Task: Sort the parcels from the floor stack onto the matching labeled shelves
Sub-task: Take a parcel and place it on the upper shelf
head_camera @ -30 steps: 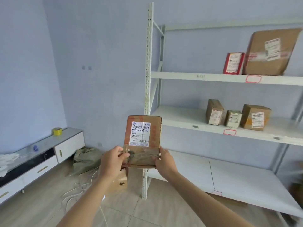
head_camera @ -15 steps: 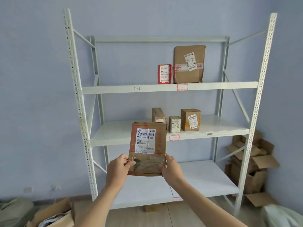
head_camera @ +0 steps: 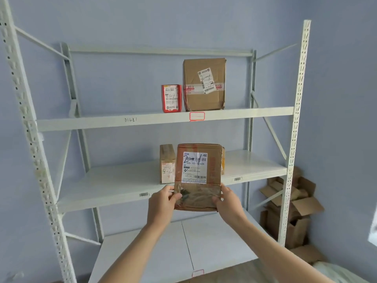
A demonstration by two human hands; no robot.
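Both hands, left hand [head_camera: 161, 203] and right hand [head_camera: 229, 201], grip a brown parcel [head_camera: 199, 176] by its lower corners, upright before the middle shelf [head_camera: 114, 186] front edge.

- Behind the rack I face a plain pale blue wall [head_camera: 126, 82].
- Low on my right, in the corner past the rack's upright, a heap of empty brown cardboard boxes [head_camera: 293, 209] sits with flaps open, stacked loosely against the wall.
- A flattened piece of cardboard [head_camera: 308, 255] lies on the floor just in front of that heap.
- At the bottom right edge I see something pale and crumpled [head_camera: 338, 271]; what it is I can't tell.
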